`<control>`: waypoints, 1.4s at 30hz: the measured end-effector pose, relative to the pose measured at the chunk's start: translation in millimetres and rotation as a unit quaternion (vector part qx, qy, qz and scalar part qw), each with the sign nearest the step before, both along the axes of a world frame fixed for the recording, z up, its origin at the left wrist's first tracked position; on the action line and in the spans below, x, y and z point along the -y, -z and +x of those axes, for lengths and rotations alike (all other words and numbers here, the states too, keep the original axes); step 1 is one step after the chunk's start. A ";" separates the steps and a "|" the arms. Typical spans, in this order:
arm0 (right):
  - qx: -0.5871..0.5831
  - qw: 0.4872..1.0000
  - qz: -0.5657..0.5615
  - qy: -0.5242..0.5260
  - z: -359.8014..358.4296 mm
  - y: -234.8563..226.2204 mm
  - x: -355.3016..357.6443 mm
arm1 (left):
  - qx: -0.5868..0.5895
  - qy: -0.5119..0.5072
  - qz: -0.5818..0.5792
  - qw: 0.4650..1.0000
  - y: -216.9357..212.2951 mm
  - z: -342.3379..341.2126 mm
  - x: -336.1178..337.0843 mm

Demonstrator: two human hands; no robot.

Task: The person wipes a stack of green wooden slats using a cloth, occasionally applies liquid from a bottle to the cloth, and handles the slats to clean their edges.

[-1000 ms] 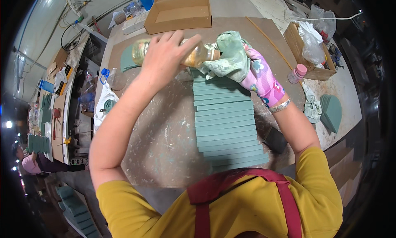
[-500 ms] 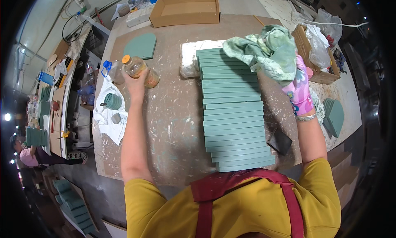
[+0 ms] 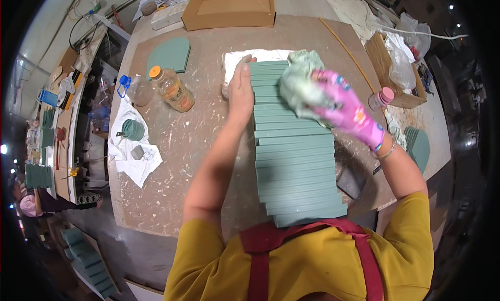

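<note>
A long row of thin green slabs (image 3: pixel 297 168) runs from the table's near edge to a white block (image 3: pixel 227 66) at its far end. My right hand (image 3: pixel 350 109), in a pink flowered glove, presses a bunched pale green cloth (image 3: pixel 304 87) on the far part of the row. Bare, with fingers stretched out, my left hand (image 3: pixel 241 90) rests along the row's far left side. Left of it stands a clear bottle (image 3: pixel 174 91) with an orange cap, holding some yellowish contents.
A blue-capped bottle (image 3: pixel 139 91) and a white cloth (image 3: pixel 119 154) bearing green rings (image 3: pixel 133 130) lie at left. A rounded green slab (image 3: pixel 169 55) and cardboard box (image 3: pixel 229 11) are at the back. Rightward are a thin stick (image 3: pixel 346 51), a pink-capped jar (image 3: pixel 381 99) and a dark block (image 3: pixel 353 180).
My left hand has let go of the orange-capped bottle and moved right to the row's side. My right hand has brought the cloth down and left onto the slabs.
</note>
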State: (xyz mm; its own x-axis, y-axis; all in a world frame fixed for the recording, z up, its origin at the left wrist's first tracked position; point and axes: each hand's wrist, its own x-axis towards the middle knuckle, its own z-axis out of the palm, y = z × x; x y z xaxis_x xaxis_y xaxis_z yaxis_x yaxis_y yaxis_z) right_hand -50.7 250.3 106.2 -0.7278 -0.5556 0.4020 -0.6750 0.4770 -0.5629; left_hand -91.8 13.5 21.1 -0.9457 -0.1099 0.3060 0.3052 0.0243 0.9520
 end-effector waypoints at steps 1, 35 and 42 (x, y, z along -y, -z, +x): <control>-0.040 0.998 0.045 -0.015 1.7 0.4 -0.6 | -0.017 -0.027 -0.022 0.999 1.3 -1.5 -6.1; -0.112 0.960 0.147 -0.210 -27.6 -7.2 123.4 | 0.065 0.181 0.398 0.897 63.5 12.5 1.3; -0.052 0.943 0.293 -0.151 -13.1 -25.2 52.1 | 0.225 -0.016 0.320 0.920 -5.3 21.9 -29.5</control>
State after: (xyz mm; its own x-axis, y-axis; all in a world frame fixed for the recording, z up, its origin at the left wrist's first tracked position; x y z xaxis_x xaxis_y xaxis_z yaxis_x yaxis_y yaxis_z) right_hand -63.8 198.2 131.4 -0.4744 -0.8800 0.0224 -0.8668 0.4626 -0.1864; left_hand -69.9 42.9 26.4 -0.9539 -0.1615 -0.2529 -0.1146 -0.5829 0.8044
